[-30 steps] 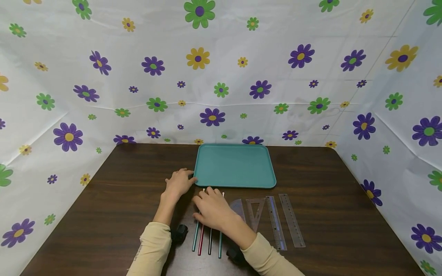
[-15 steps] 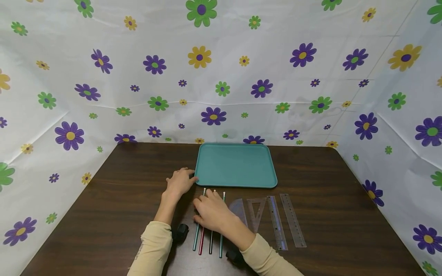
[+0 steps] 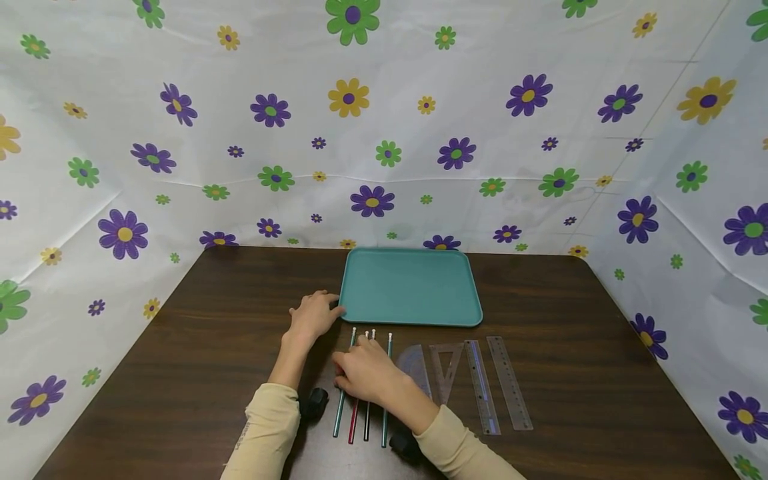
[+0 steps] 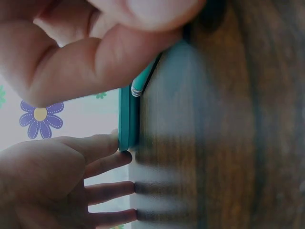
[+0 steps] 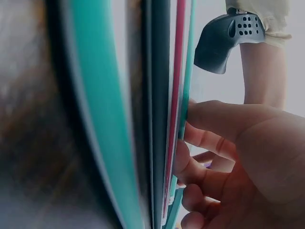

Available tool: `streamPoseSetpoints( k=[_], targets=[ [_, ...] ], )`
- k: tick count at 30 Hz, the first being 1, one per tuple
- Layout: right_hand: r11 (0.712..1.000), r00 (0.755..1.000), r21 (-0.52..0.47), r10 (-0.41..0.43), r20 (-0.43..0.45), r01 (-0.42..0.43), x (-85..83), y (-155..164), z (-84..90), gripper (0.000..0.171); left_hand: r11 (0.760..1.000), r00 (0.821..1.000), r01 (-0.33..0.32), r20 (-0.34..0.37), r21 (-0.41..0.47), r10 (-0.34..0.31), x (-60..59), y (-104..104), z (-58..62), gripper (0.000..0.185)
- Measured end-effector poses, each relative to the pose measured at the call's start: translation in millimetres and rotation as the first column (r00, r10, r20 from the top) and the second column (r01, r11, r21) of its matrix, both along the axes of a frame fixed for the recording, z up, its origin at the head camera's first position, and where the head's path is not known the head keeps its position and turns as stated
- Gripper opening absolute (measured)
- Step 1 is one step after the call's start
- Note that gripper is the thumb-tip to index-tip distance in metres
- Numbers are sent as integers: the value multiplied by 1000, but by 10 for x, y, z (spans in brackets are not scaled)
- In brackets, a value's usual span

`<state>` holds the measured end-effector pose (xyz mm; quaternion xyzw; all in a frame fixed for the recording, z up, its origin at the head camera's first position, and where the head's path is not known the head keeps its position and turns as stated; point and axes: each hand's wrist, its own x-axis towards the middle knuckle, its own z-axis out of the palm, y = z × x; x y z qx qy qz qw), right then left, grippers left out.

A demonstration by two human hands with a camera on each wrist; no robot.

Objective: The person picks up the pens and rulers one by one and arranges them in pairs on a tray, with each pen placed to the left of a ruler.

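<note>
Four thin pencils [image 3: 363,400] look light, stiff, roll-prone; right hand [image 3: 366,373] curls over their middles, left hand [image 3: 312,317] flat.

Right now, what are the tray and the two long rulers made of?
The tray looks like teal plastic: smooth, matte, one even colour with a rounded rim. The rulers seem to be clear plastic, since the dark wooden-looking table shows through them.

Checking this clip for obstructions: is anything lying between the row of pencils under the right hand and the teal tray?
Nothing visible does. The pencils lie just short of the teal tray, with only bare table between. The right hand rests on them; the left hand touches the tray's left corner, off to the side.
</note>
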<state>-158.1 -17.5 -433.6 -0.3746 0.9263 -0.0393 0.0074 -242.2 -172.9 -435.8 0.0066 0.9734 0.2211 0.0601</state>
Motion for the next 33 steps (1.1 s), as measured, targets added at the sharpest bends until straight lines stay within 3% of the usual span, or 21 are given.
streamPoseSetpoints(
  k=[18,33],
  targets=[
    [997,999,-64,-46,-5,46,24,-37,-9,13,1000,1000,-3,3,1,3,7,-7,7,50],
    [983,993,-144,-108,52,115,12,-62,-23,20,1000,1000,-11,1,10,11,-5,15,7,50]
  ],
)
